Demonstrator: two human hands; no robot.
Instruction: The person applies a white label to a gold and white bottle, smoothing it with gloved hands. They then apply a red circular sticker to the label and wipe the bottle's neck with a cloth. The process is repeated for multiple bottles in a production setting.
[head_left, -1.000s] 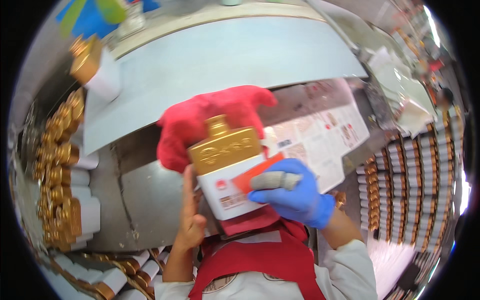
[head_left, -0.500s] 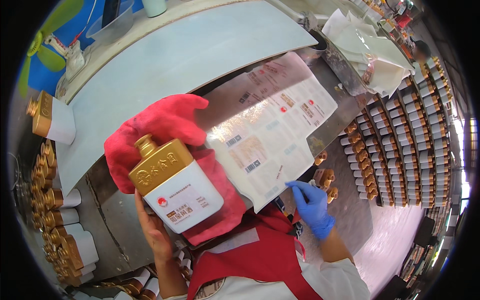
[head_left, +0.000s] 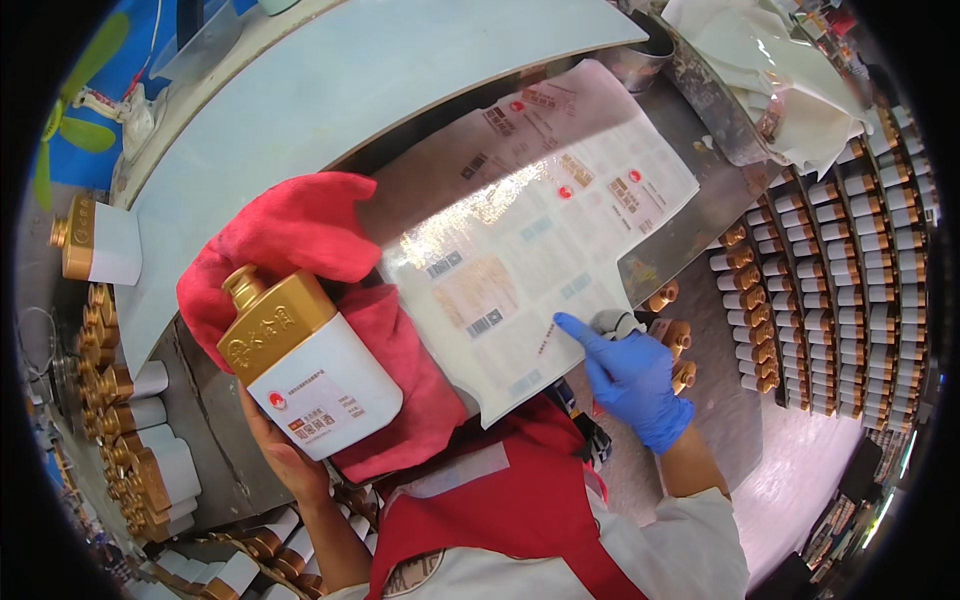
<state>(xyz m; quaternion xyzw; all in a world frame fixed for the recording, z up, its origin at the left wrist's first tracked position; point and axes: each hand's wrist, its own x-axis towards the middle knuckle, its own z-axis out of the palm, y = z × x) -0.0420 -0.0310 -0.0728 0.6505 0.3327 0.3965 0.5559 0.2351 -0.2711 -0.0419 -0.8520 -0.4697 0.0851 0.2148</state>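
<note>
A flat flask-shaped bottle (head_left: 325, 385), gold at the neck and shoulder and white below with printed decals, lies tilted on a crumpled red cloth (head_left: 410, 370). My bare left hand (head_left: 285, 455) grips the bottle along its lower left side; some of its fingers are hidden beneath. In a blue glove, my right hand (head_left: 635, 385) has its index finger stretched onto a translucent decal sheet (head_left: 560, 250), beside a small line of print. Its other fingers are partly hidden. A small grey-white object (head_left: 615, 322) shows behind that hand; whether the hand touches it I cannot tell.
A pale blue board (head_left: 330, 90) runs along the far side, with another gold-and-white bottle (head_left: 105, 240) at its left end. More bottles (head_left: 150, 470) crowd the lower left. Racks of bottles (head_left: 830, 280) stand at right. A metal tray (head_left: 715, 110) holds crumpled paper (head_left: 775, 70).
My right hand has moved up and slightly right, its index fingertip now over the decal sheet instead of at its edge. The view has shifted; my left hand still holds the bottle.
</note>
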